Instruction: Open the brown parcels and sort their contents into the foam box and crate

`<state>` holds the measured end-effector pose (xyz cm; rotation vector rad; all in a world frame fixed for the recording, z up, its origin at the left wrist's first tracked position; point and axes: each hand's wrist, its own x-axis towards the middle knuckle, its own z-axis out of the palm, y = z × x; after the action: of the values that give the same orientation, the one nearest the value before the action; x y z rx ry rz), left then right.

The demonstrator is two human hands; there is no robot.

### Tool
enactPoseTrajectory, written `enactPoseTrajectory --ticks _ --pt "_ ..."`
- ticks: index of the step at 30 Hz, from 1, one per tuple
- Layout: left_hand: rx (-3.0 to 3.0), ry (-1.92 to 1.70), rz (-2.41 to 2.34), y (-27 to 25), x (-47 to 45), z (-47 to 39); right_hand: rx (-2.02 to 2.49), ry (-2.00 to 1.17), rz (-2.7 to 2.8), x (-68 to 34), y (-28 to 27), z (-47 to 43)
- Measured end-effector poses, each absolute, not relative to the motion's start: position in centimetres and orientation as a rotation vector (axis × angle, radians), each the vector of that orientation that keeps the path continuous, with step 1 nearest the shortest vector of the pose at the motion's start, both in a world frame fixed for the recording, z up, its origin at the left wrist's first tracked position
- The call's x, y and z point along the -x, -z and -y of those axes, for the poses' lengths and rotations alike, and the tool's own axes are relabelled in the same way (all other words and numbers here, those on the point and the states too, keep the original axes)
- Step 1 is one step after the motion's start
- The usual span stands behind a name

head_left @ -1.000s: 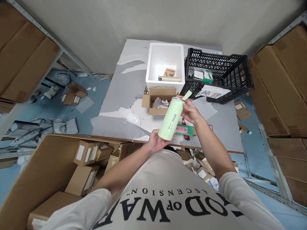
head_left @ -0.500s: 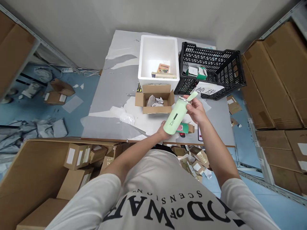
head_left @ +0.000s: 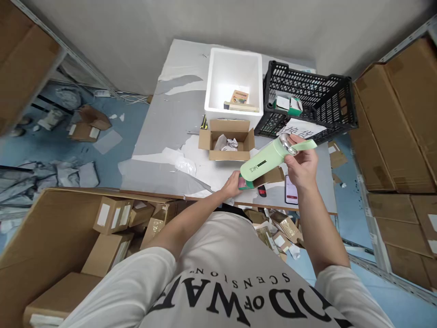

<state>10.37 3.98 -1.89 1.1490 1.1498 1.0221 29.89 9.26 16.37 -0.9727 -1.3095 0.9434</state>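
My right hand (head_left: 302, 161) is closed around the cap end of a light green bottle (head_left: 264, 159) with a silver neck and a green strap. The bottle lies tilted in the air, its base toward the left. Below it, my left hand (head_left: 232, 184) grips the left end of a green and pink box (head_left: 246, 183); its brown flaps stand open on the right. The bottle partly covers this box. Behind them on the table is an open cardboard box (head_left: 229, 155) with crumpled white paper inside.
A white foam box (head_left: 209, 91) and a black crate (head_left: 327, 98) stand at the back of the table. A phone (head_left: 291, 190) and a red and black object (head_left: 262, 191) lie near the front edge. A large carton (head_left: 37, 228) of parcels is at left.
My right hand has moved right with the bottle and tipped it closer to level. My left hand has left the bottle's base and taken hold of the green box.
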Motion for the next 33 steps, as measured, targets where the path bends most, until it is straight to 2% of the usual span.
enactPoseTrajectory --ticks 6,10,22,33 --pt "-1.506 -0.736 -1.441 2.4 -4.3 -2.5 0.802 -0.73 1.441 -26.2 -15.8 -7.5" --pt "-1.549 -0.727 -1.495 3.6 -2.6 -2.2 0.817 -0.679 1.618 -24.2 -13.9 -5.1" --pt "-1.652 -0.646 -1.33 4.6 -1.6 -3.0 0.994 -0.648 1.789 -23.6 -12.3 -3.4" --pt "-1.736 -0.549 -1.304 4.8 -1.0 -4.0 1.164 -0.602 2.214 -21.4 -10.1 -3.0"
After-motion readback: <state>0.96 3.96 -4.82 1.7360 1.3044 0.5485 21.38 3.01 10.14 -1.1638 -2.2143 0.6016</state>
